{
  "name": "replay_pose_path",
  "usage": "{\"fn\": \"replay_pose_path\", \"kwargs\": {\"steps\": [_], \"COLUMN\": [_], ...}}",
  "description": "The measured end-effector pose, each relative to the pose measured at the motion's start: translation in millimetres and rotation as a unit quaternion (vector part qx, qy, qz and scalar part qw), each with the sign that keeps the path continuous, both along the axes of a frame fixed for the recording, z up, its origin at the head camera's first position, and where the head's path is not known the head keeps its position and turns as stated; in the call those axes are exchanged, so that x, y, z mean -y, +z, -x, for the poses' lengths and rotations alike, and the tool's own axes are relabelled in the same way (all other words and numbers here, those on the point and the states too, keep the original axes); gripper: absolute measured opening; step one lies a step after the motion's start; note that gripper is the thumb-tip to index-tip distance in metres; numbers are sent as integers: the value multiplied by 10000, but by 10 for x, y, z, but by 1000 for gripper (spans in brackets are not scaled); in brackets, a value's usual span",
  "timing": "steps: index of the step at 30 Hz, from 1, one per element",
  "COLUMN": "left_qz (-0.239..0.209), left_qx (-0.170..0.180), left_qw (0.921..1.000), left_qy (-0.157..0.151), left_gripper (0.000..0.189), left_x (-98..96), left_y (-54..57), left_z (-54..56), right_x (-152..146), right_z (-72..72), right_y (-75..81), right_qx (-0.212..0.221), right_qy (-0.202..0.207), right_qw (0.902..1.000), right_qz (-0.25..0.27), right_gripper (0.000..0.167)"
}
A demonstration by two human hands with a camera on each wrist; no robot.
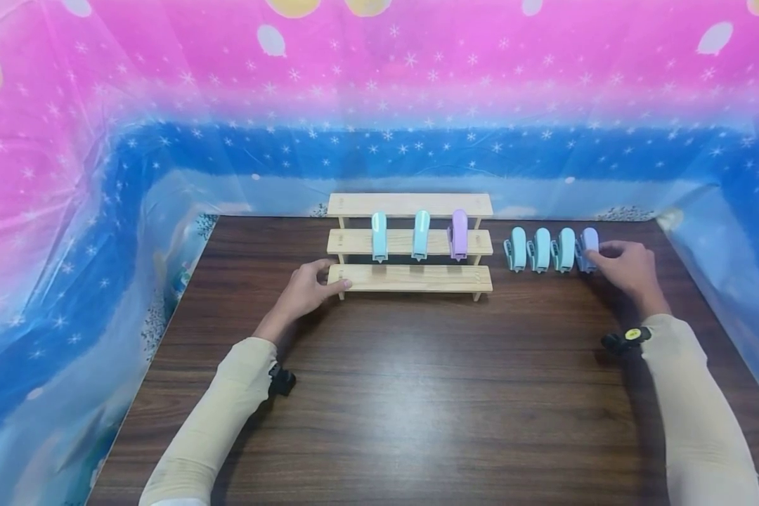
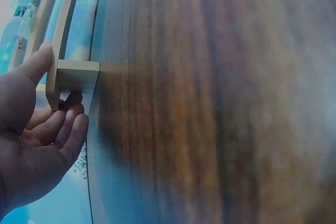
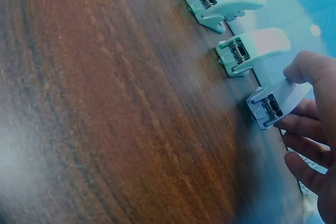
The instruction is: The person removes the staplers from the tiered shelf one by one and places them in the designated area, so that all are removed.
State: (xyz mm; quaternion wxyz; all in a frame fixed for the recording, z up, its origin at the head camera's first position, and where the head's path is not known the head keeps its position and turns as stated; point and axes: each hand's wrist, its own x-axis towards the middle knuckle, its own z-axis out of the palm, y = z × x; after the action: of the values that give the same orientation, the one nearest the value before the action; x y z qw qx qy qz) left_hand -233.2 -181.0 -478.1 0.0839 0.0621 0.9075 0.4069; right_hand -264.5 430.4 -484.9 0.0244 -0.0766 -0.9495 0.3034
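Note:
My left hand [image 1: 310, 289] grips the left end of the lowest step of a three-tier wooden rack [image 1: 411, 279]; in the left wrist view its thumb is on top and its fingers [image 2: 73, 129] curl beneath. On the middle step stand two light-blue staplers [image 1: 379, 236] and a purple stapler [image 1: 459, 234]. At the right end of a row on the table, my right hand [image 1: 629, 270] pinches a lavender stapler [image 3: 270, 106] between thumb and fingers. Left of it stand three mint-green staplers [image 1: 541, 249], apart from one another. Whether the lavender stapler touches the table is unclear.
The dark wooden table [image 1: 405, 393] reaches back to a pink and blue patterned cloth [image 1: 379, 154], which hangs behind and at both sides. The rack's top step [image 1: 411, 204] is close to that cloth. Each forearm wears a black wrist camera [image 1: 282, 380].

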Motion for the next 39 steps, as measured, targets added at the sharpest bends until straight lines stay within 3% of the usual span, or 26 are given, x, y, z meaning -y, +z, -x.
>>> {"fn": "replay_pose_path", "kwargs": {"steps": [20,28,33,39], "left_qz": [-51,-39,-32,-35], "left_qx": [-11,-18,-18,-14], "left_qw": [10000,10000,10000,10000], "left_qy": [22,28,43,33], "left_gripper": [72,74,74,74], "left_x": [9,12,11,6], "left_y": [-22,-15,-17,-18], "left_z": [1,-8,-3,-3], "right_x": [-23,24,143,324], "right_z": [9,10,31,11], "right_y": [-14,314,563,770], "right_qx": [292,-577,-661,-692], "right_qy": [-89,-212,-79,134], "right_qw": [9995,9974,9960,9966], "right_qz": [108,368,594,417], "right_gripper": [94,75,69,71]}}
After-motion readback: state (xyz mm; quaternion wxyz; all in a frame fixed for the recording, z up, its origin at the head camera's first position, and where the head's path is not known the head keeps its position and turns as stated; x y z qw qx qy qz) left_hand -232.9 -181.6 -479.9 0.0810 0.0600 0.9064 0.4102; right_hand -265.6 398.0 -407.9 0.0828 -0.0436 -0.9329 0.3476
